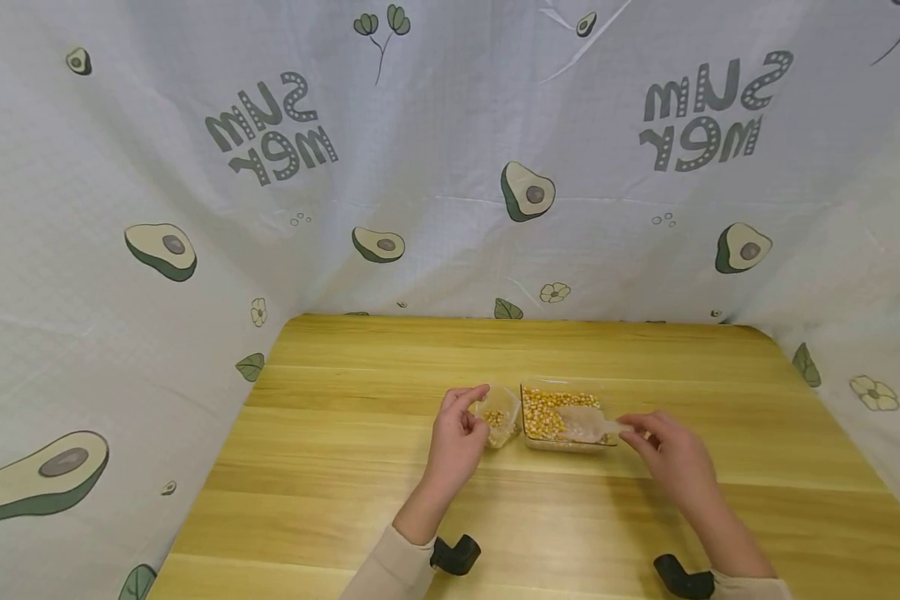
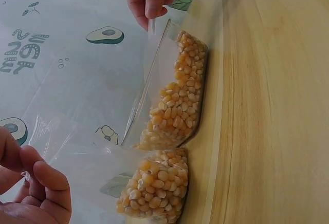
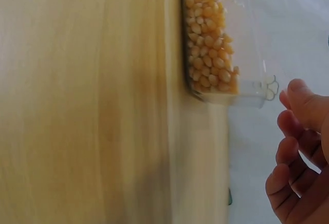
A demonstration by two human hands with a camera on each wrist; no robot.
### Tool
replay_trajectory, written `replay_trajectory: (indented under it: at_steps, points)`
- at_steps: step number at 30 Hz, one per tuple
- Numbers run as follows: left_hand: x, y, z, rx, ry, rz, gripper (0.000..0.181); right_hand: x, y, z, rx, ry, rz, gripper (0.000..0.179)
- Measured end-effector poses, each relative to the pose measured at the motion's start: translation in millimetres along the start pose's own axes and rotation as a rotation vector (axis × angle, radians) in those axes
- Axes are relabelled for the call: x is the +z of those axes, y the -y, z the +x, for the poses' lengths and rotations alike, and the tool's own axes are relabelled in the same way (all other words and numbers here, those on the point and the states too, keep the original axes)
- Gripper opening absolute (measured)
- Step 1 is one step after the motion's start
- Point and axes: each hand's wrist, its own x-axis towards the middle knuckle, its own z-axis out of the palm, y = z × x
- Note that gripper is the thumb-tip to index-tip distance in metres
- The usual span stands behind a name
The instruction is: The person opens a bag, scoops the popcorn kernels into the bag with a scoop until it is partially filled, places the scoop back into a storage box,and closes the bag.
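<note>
My left hand (image 1: 456, 437) pinches the upper edge of a clear plastic bag (image 1: 507, 405). Corn kernels (image 2: 154, 188) fill the bag's lower part, which rests on the table. Right beside it stands a clear rectangular container (image 1: 570, 447), partly filled with yellow corn kernels (image 1: 542, 412). A translucent scoop (image 1: 581, 422) lies over the kernels in the container, its handle pointing right. Between thumb and fingers, my right hand (image 1: 673, 462) pinches the end of that handle. In the right wrist view the container (image 3: 252, 99) appears near the right fingertips (image 3: 298, 86).
The bag and container stand on a wood-grain table (image 1: 390, 358). Behind and at both sides hangs a white curtain (image 1: 435, 125) printed with avocados and lettering. A black wrist mount (image 1: 456, 555) sits on the left forearm, another black mount (image 1: 682, 577) on the right.
</note>
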Motion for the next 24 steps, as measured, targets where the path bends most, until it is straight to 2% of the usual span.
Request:
replay_trajectory:
  at_steps: [24]
  points:
    - [-1.4, 0.5, 1.0, -0.008, 0.012, 0.039, 0.054, 24, -12, -11.4, 0.233, -0.052, 0.210, 0.016]
